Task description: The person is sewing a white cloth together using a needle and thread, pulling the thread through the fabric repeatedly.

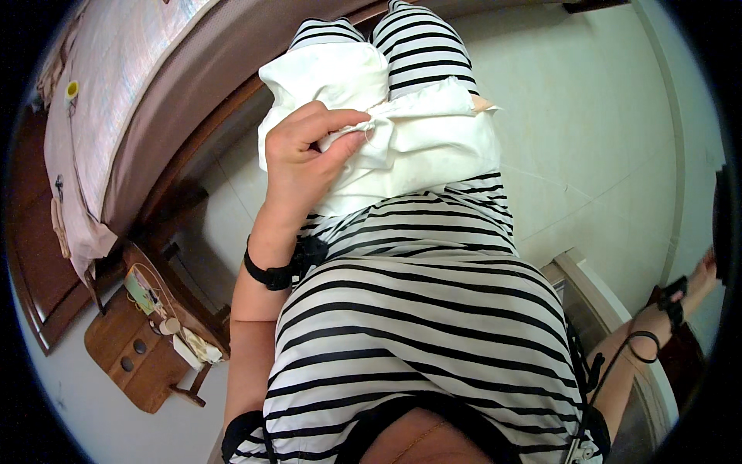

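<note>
White cloth lies in loose folds across my lap, over striped clothing. My left hand is closed on it, pinching a gathered edge between thumb and forefinger. A thin pale thread curls beside those fingertips. At the cloth's right end a small beige patch shows. My right arm reaches far out to the right, away from the cloth. The right hand is at the picture's dark rim, where its fingers are cut off. Whether it holds anything is hidden.
On the left is a bed with a pale cover, a yellow-rimmed roll on it. A wooden stool holds small items near my left elbow. A pale-framed piece of furniture stands by my right arm. A black cable loops there.
</note>
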Motion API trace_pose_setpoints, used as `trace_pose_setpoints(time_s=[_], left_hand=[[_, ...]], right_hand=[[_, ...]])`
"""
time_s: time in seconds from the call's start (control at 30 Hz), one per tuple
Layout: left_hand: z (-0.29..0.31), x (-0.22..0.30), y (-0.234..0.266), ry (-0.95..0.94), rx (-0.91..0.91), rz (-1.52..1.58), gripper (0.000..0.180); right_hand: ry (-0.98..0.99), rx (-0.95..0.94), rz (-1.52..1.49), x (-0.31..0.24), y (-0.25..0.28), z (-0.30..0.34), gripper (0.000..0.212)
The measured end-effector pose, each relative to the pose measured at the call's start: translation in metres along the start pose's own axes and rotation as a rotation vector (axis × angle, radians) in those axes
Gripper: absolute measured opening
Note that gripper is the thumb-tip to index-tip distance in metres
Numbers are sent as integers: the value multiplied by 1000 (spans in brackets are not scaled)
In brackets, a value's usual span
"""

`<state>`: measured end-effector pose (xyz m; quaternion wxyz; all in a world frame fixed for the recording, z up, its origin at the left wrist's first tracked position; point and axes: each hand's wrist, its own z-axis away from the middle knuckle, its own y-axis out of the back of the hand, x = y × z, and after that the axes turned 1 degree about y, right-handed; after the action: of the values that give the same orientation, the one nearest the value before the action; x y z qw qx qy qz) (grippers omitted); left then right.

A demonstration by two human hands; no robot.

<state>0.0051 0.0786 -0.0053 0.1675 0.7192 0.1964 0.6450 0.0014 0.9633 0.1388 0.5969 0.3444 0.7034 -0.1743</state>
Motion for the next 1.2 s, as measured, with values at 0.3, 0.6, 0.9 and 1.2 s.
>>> trace_pose_setpoints(time_s=[0.3, 0.6, 0.9, 1.2], left_hand=[[1, -2, -1, -2, -8, -20, 22], [-2, -6, 2, -44, 11, -6, 20], [-4, -6, 2, -22, -27, 16, 23], [-4, -11, -1, -55, -5, -1, 20]], right_hand=[[-222, -1405, 81, -45, -488, 370, 21], [257, -1571, 66, -38, -535, 436, 6], [188, -1439, -123, -50, -508, 402, 6], [173, -1509, -154, -39, -468, 360, 8]])
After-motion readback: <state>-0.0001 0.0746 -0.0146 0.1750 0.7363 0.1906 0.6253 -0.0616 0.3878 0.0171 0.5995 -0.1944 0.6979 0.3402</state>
